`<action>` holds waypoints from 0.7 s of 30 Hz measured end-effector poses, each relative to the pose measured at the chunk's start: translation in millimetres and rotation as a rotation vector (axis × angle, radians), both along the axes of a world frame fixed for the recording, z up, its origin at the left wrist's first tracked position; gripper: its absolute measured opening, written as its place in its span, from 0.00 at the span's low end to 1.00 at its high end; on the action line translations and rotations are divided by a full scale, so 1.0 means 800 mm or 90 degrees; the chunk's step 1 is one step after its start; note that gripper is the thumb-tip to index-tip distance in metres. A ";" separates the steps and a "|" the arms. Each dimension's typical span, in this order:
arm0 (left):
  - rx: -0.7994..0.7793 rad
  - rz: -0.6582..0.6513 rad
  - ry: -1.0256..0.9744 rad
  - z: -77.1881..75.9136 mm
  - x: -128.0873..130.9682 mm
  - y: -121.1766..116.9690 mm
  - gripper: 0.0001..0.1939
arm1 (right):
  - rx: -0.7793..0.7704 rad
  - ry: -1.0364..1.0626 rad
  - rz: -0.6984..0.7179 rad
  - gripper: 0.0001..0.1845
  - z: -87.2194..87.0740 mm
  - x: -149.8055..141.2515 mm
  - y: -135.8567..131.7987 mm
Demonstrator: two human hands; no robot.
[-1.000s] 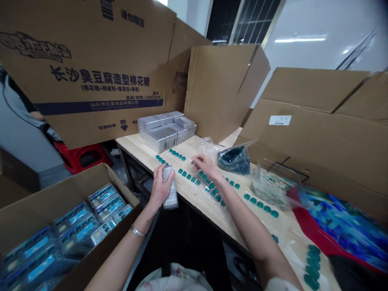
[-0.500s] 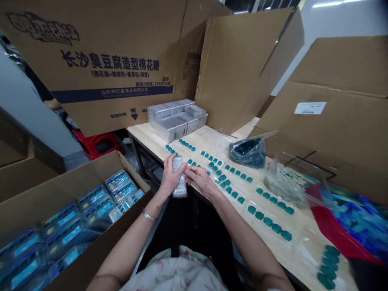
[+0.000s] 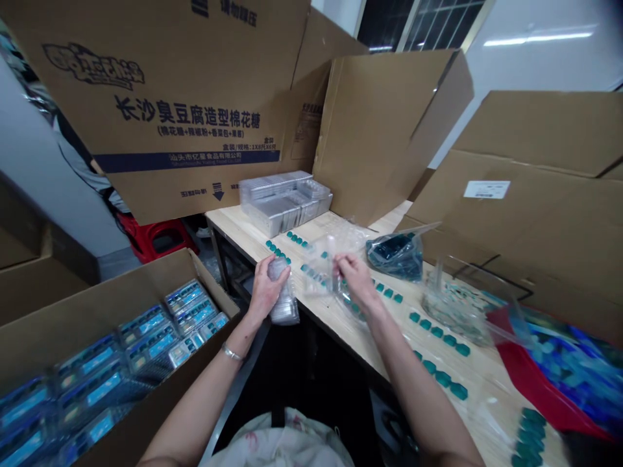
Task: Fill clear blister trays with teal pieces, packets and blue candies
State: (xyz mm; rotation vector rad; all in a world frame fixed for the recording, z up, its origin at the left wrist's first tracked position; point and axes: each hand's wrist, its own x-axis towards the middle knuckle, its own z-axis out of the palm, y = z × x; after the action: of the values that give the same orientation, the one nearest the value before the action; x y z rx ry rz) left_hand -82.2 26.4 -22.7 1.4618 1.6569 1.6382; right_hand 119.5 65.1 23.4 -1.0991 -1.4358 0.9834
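Note:
My left hand is closed round a stack of clear plastic trays, held upright at the near edge of the wooden table. My right hand pinches one clear plastic tray and holds it above the table, a little apart from the stack. Rows of small teal pieces lie on the table under and beside my right hand. A clear bag of dark teal pieces lies just behind my right hand.
An open cardboard box of blue-labelled packs stands at my lower left. More clear trays are piled at the table's far end. Large cardboard boxes wall in the back and right. A red bin with blue pieces sits at right.
My right hand has drawn a single clear tray off the stack and carried it to the right, above the teal pieces. My left hand keeps the stack in about the same place.

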 end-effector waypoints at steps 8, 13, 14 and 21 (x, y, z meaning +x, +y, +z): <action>0.023 -0.032 0.022 0.011 0.024 0.009 0.21 | 0.002 -0.059 -0.104 0.03 0.038 0.038 0.050; 0.022 -0.055 0.038 0.012 0.024 0.009 0.21 | -0.101 -0.065 0.197 0.12 -0.017 -0.046 -0.029; 0.025 -0.057 0.040 0.012 0.024 0.008 0.21 | -0.113 -0.040 0.219 0.13 -0.023 -0.057 -0.040; 0.010 -0.050 0.036 0.011 0.020 0.007 0.24 | -0.153 0.079 0.233 0.15 -0.029 -0.071 -0.046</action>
State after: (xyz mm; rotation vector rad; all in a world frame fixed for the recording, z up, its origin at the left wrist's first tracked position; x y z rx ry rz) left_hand -65.9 32.0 -13.6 1.5733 1.5980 1.5851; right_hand 62.9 28.2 0.5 -0.9402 -1.4720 1.4898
